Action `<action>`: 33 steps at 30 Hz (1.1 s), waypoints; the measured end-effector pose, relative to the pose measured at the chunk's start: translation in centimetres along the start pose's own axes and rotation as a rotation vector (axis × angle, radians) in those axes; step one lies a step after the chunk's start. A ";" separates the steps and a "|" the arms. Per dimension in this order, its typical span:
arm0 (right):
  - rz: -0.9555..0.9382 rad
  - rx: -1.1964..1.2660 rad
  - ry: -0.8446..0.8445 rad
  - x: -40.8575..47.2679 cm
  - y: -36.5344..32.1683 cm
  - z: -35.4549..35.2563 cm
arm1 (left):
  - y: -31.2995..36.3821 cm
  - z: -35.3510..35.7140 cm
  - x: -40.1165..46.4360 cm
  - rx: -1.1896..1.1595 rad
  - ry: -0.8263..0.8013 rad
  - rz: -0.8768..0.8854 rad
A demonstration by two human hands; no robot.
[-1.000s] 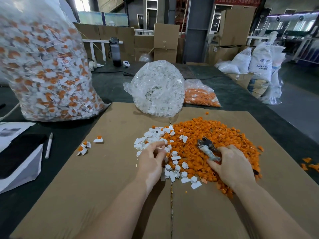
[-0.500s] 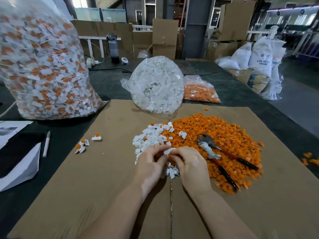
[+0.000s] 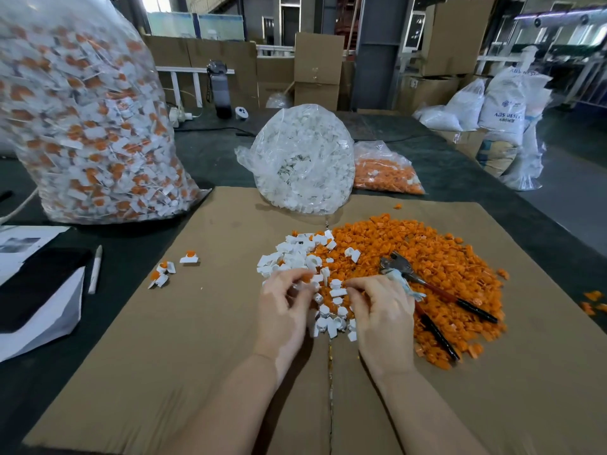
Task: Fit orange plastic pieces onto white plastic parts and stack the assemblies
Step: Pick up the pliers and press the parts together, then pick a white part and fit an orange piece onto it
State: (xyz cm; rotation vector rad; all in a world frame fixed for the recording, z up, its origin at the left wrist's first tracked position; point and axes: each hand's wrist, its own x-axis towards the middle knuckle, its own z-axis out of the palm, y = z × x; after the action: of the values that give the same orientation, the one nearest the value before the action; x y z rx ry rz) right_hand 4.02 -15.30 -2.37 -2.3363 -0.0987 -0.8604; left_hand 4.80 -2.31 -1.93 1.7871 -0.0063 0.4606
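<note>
A heap of orange plastic pieces (image 3: 437, 254) lies on the cardboard sheet (image 3: 184, 356), with a smaller heap of white plastic parts (image 3: 292, 254) against its left side. My left hand (image 3: 284, 313) has its fingers curled and pinches a white part at the near edge of the white heap. My right hand (image 3: 384, 323) is just to the right, thumb and forefinger pinched on a small piece that looks orange. The two hands are a short gap apart. A few finished assemblies (image 3: 164, 270) lie loose at the cardboard's left edge.
Pliers with dark handles (image 3: 437, 293) lie on the orange heap beside my right hand. Behind stand a big bag of assemblies (image 3: 85, 126), a bag of white parts (image 3: 302, 159) and a bag of orange pieces (image 3: 384, 172). A marker (image 3: 95, 270) and papers lie left.
My right hand left the pliers on the orange heap and came over to my left hand. The hands met over the white parts and now sit slightly apart.
</note>
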 end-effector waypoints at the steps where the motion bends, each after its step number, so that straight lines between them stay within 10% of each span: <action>1: 0.036 -0.010 0.016 0.0 0.1 0.0 | 0.0 -0.5 0.3 -0.020 0.053 -0.022; 17: 0.170 -0.118 0.031 -0.3 0.1 0.5 | -2.5 -5.1 3.2 0.661 0.217 -0.141; 28: 0.226 -0.175 0.014 -0.2 -0.1 0.4 | -0.4 -0.1 -0.1 0.476 -0.452 0.417; 33: 0.191 -0.149 0.027 -0.3 -0.2 0.3 | -0.9 0.3 0.3 0.515 -0.383 0.359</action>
State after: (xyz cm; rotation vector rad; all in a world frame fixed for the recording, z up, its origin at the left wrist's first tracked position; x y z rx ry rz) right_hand 3.88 -14.93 -2.58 -2.4232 0.2031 -0.8281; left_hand 5.41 -2.24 -2.68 2.3741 -0.5245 0.3860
